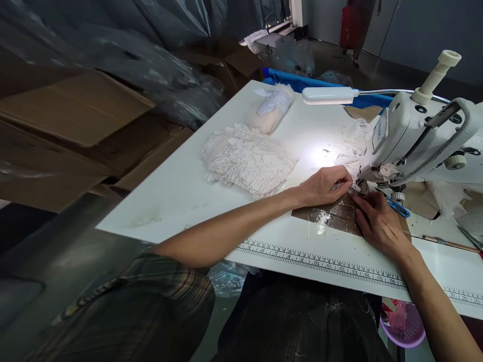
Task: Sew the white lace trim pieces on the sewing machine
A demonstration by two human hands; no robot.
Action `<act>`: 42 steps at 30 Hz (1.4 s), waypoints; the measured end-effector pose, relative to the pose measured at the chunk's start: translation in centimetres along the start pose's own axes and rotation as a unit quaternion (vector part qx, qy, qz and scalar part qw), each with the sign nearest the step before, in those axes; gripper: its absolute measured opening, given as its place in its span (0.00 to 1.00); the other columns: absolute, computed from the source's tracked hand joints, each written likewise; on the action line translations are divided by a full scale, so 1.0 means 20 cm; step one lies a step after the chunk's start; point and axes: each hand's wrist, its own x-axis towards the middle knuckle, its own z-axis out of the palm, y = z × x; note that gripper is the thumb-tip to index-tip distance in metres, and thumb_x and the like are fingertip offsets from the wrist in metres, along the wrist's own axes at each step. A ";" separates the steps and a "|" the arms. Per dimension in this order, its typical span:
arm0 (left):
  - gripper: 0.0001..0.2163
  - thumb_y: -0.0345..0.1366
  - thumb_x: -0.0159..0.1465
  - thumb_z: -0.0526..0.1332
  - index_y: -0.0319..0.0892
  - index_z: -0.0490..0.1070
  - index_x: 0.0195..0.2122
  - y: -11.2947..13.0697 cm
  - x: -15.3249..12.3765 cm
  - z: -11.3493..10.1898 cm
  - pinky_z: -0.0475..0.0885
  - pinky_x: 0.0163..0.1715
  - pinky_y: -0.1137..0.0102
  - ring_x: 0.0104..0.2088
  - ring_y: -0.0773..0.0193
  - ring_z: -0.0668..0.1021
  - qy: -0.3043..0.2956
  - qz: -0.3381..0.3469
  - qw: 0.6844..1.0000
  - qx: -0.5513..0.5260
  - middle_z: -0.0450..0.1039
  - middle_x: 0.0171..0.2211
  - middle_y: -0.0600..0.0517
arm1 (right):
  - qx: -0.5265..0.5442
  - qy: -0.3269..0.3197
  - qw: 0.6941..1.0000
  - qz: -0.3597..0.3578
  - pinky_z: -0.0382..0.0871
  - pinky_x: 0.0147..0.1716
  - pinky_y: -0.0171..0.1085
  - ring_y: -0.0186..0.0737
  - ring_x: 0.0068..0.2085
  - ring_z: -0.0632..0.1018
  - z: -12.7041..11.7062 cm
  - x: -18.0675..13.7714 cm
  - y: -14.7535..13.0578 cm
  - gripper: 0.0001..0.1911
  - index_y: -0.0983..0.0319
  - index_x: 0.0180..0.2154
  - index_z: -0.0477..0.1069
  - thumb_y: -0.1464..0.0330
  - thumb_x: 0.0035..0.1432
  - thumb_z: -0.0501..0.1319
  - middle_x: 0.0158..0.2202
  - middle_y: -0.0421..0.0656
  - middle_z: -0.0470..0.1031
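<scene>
A small piece of white lace (354, 188) lies by the presser foot of a white sewing machine (400, 130). My left hand (326, 186) pinches this lace from the left, thumb and forefinger together. From the right, my right hand (379, 221) has bent fingers at the lace's near edge, and its fingertips are partly hidden. Below both hands is a brown, shiny sheet (335, 216) with bits of white thread on it. Blue thread snips (398, 206) lie just beyond my right hand. More white lace (352, 138) spreads behind the needle area.
A heap of white lace trim (251, 158) and a wrapped pale bundle (273, 108) sit on the white table (181, 201). A lamp (330, 95) hangs over it. A ruler strip (320, 261) follows the front edge. Cardboard boxes (75, 110) stand left; a purple basket (405, 332) is below.
</scene>
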 end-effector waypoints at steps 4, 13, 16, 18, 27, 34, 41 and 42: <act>0.06 0.32 0.68 0.54 0.39 0.70 0.37 -0.02 -0.01 -0.01 0.76 0.35 0.69 0.35 0.67 0.77 -0.042 0.041 0.998 0.004 0.77 0.35 0.48 | 0.021 0.008 1.000 -0.009 0.77 0.39 0.45 0.46 0.42 0.74 -0.01 -0.01 0.00 0.20 0.61 0.53 0.74 0.64 0.67 0.51 0.45 0.53 0.70; 0.12 0.32 0.71 0.53 0.41 0.77 0.38 -0.05 -0.04 0.02 0.76 0.41 0.64 0.39 0.64 0.79 -0.114 0.135 0.972 0.154 0.78 0.40 0.47 | 0.060 0.006 0.998 -0.006 0.77 0.39 0.45 0.44 0.41 0.75 -0.03 -0.01 0.00 0.19 0.60 0.52 0.75 0.65 0.67 0.51 0.46 0.52 0.71; 0.12 0.33 0.72 0.54 0.42 0.77 0.39 -0.04 -0.03 0.03 0.76 0.38 0.65 0.38 0.65 0.79 -0.097 0.148 0.969 0.174 0.79 0.39 0.48 | 0.075 0.004 0.997 0.000 0.77 0.39 0.46 0.44 0.41 0.75 -0.03 -0.01 0.00 0.19 0.60 0.51 0.76 0.65 0.66 0.52 0.46 0.52 0.72; 0.12 0.33 0.72 0.53 0.42 0.77 0.38 -0.04 -0.03 0.03 0.74 0.37 0.66 0.36 0.66 0.79 -0.084 0.158 0.967 0.180 0.79 0.38 0.49 | 0.100 0.001 0.995 0.008 0.77 0.41 0.46 0.45 0.42 0.76 -0.04 -0.01 0.01 0.18 0.58 0.50 0.77 0.65 0.65 0.53 0.46 0.51 0.73; 0.13 0.33 0.74 0.50 0.39 0.75 0.40 -0.03 -0.04 0.02 0.72 0.36 0.67 0.37 0.65 0.78 -0.103 0.172 0.958 0.206 0.78 0.40 0.47 | 0.130 0.132 0.973 0.140 0.74 0.39 0.42 0.43 0.39 0.78 -0.17 -0.03 0.14 0.14 0.60 0.39 0.78 0.64 0.62 0.54 0.39 0.48 0.77; 0.16 0.25 0.72 0.47 0.36 0.74 0.37 -0.04 -0.04 0.01 0.76 0.37 0.69 0.38 0.64 0.77 -0.116 0.214 0.952 0.185 0.78 0.40 0.43 | 0.023 0.061 0.990 0.128 0.75 0.39 0.46 0.48 0.40 0.78 -0.11 -0.06 0.26 0.16 0.60 0.35 0.78 0.58 0.61 0.56 0.42 0.52 0.75; 0.05 0.32 0.67 0.58 0.37 0.72 0.40 0.00 -0.03 0.05 0.77 0.40 0.68 0.39 0.64 0.79 -0.108 0.031 0.993 0.043 0.78 0.38 0.47 | 0.048 0.049 0.988 0.136 0.69 0.31 0.42 0.45 0.31 0.76 -0.21 -0.05 0.13 0.19 0.60 0.34 0.69 0.56 0.66 0.47 0.33 0.51 0.75; 0.05 0.33 0.66 0.61 0.37 0.71 0.39 0.01 -0.02 0.05 0.76 0.39 0.68 0.38 0.64 0.79 -0.112 -0.014 0.993 0.029 0.79 0.37 0.47 | 0.066 0.009 0.987 0.147 0.67 0.28 0.41 0.43 0.27 0.74 -0.23 -0.05 0.11 0.19 0.59 0.34 0.68 0.55 0.67 0.46 0.27 0.47 0.73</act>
